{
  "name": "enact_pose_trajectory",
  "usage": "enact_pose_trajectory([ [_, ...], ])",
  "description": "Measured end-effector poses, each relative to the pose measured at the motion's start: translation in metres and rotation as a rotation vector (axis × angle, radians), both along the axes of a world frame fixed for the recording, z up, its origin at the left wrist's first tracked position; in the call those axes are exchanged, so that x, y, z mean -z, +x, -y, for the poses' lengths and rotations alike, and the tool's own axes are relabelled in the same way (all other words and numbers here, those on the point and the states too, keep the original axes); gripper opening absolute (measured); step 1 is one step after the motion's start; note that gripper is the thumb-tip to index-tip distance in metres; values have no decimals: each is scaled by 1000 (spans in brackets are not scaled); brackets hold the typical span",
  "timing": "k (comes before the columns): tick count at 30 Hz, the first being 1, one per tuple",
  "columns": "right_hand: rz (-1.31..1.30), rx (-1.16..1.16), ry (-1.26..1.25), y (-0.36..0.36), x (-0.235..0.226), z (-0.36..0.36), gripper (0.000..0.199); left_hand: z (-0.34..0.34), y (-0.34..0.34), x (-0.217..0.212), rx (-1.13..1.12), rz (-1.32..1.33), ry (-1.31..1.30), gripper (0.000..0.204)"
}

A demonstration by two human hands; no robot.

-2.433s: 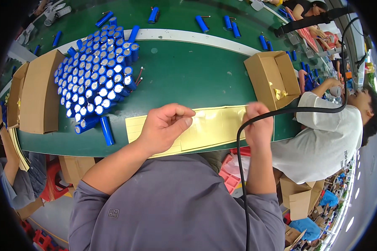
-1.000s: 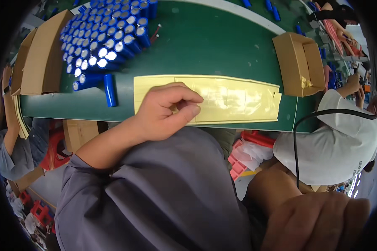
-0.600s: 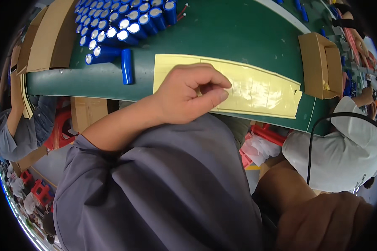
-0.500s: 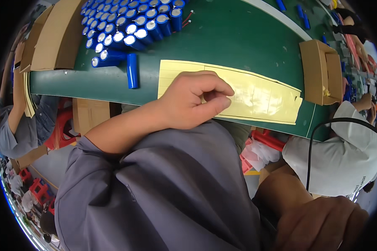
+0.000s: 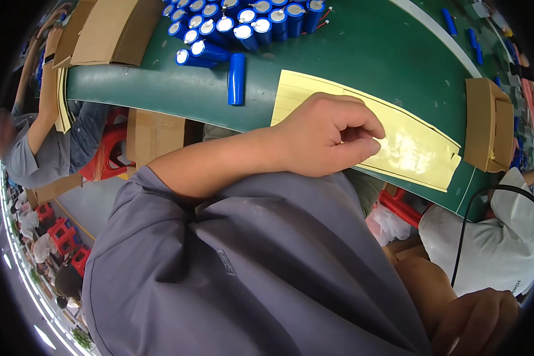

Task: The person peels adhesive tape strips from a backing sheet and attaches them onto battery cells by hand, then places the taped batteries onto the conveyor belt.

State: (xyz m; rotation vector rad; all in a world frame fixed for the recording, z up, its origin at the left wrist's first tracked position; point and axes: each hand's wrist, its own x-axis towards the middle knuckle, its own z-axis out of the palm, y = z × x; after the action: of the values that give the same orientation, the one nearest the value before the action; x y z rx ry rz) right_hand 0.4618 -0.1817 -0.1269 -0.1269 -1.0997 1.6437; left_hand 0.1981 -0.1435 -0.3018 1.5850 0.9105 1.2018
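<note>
My left hand (image 5: pixel 332 137) rests over a yellow sheet (image 5: pixel 424 151) at the near edge of the green table. Its fingers are curled, with the thumb tip close to the index fingertip, and nothing shows between them. My right hand (image 5: pixel 480 320) is at the lower right, away from the table, with bent fingers; its fingertips and anything they hold are hidden. Beyond my left hand, one blue cylindrical battery (image 5: pixel 236 80) lies apart from a cluster of upright blue batteries (image 5: pixel 246 37) with silvery ends.
Cardboard boxes stand on the table at the left (image 5: pixel 110 32) and right (image 5: pixel 483 124). A black cable (image 5: pixel 464 237) hangs at the right, before a person in a white shirt (image 5: pixel 474 243). Another person (image 5: pixel 29 145) sits at the left. Loose blue batteries (image 5: pixel 474 44) lie farther back.
The view has swung, so the table's things appear farther right. My left hand keeps its curled shape over the yellow sheet. My right hand appears lower and farther right.
</note>
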Motion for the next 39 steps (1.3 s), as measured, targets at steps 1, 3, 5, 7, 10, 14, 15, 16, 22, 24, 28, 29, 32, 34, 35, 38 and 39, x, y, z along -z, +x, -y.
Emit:
enact_pose_trajectory([
  [1,0,-6,-20,-1,4,-2,12,0,0,1,-4,12,-10,12],
  [3,5,-33,-59,-1,7,-2,12,-1,1,2,-7,26,-20,12],
  [5,5,-47,-103,-7,11,-3,12,-2,2,0,1,31,-17,11],
  [7,4,-62,-148,-13,17,-2,12,-2,3,-1,11,28,-8,11],
  [10,-23,-94,-240,-35,25,-1,12,-1,-1,-3,45,15,19,11],
  [14,-125,-174,-369,-62,36,-13,13,-1,3,1,5,48,-56,12],
  [15,-158,-189,-388,-67,37,-14,14,1,-1,1,4,55,-93,12],
  [16,-181,-188,-400,-69,36,-15,14,2,-1,2,29,70,-69,12],
  [22,-201,-111,-335,-70,28,-9,18,2,-2,-3,-1,52,-124,12],
  [24,-196,-119,-311,-67,27,-19,18,3,-5,-8,61,25,-120,14],
  [28,49,-912,300,-51,41,-78,12,-5,1,-12,132,-9,-61,17],
  [29,154,-706,219,-53,42,-76,11,-8,3,-18,191,-60,-25,19],
  [32,531,239,-132,-66,63,-68,8,-4,5,-26,291,-296,179,28],
  [34,768,317,-117,-89,79,-105,10,-1,10,-29,316,-367,181,28],
  [35,853,273,-133,-102,85,-121,12,-1,11,-30,362,-431,175,27],
  [38,1094,311,138,-141,105,-173,28,-12,20,-38,390,-499,155,27],
  [39,1130,302,185,-155,107,-187,33,-18,23,-39,394,-533,160,28],
])
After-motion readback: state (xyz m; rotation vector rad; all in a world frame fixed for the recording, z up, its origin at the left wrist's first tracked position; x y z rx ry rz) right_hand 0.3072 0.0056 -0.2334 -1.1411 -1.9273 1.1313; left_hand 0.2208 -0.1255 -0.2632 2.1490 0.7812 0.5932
